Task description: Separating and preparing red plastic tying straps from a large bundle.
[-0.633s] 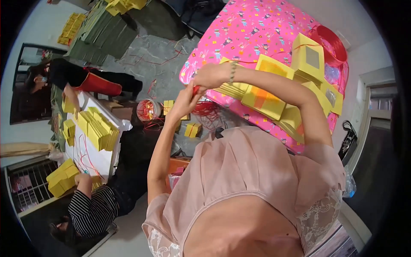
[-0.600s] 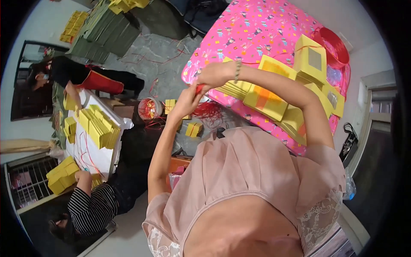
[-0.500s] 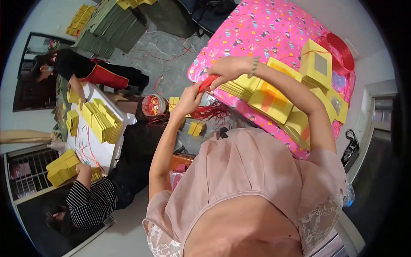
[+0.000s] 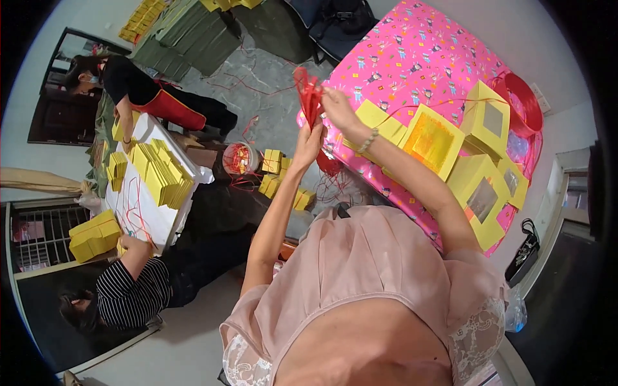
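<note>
Left hand: left hand (image 4: 309, 143) raised above the table edge, fingers pinched on the lower part of a bunch of thin red plastic string (image 4: 309, 96).
Right hand: right hand (image 4: 337, 106) just beside the left, fingers closed on the same red string from the right side; pale bead bracelet (image 4: 367, 140) on that wrist.
String vs grip: the bunch sticks up above both hands, top loops free; more red strands hang below the hands in a tangle (image 4: 329, 166) at the table edge. Both hands meet on the bunch, touching or nearly so.
Table: table covered with a pink patterned cloth (image 4: 412, 58), under and beyond the right forearm.
On table: flat yellow paper boxes with square windows (image 4: 479, 186), an open yellow paper sheet with an orange-gold centre (image 4: 430, 140), a big spool of red string (image 4: 523, 103) at the far right.
Floor: small yellow paper packs (image 4: 273, 174) and a clear round tub with red string inside (image 4: 239, 157), left of the hands, well apart from them.
Others: person in a striped top (image 4: 132, 293) and person in black with a red apron (image 4: 138, 87) at a white low table (image 4: 138, 212) stacked with yellow paper bundles (image 4: 161, 177); their hands rest on that table.
</note>
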Available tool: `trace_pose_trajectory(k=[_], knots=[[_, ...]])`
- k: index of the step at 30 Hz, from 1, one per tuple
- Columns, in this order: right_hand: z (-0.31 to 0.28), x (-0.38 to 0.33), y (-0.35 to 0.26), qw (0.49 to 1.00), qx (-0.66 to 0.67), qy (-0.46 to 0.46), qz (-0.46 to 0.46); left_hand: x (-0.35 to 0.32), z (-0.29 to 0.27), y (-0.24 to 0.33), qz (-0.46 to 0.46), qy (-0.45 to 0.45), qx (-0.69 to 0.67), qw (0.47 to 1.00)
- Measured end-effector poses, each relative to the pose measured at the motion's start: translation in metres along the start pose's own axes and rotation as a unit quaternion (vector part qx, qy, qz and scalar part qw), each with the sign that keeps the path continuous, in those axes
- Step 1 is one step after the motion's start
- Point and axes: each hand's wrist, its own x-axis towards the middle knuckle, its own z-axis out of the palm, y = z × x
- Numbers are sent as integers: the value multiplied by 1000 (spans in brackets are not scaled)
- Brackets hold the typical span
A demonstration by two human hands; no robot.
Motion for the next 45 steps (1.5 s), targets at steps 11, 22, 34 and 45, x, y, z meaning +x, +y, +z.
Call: trace_pose_trajectory(k=[11, 22, 34, 45], knots=[[41, -17, -28, 998, -7, 30, -64, 4, -4, 49, 127, 216, 61, 966], [23, -54, 60, 906, -170, -375, 102, -81, -89, 257, 308, 154, -169, 924], [25, -32, 52, 825, -466, -320, 7, -88, -189, 97, 105, 138, 648, 742], [54, -19, -14, 723, -552, -383, -163, -62, -106, -7, -36, -125, 505, 853]])
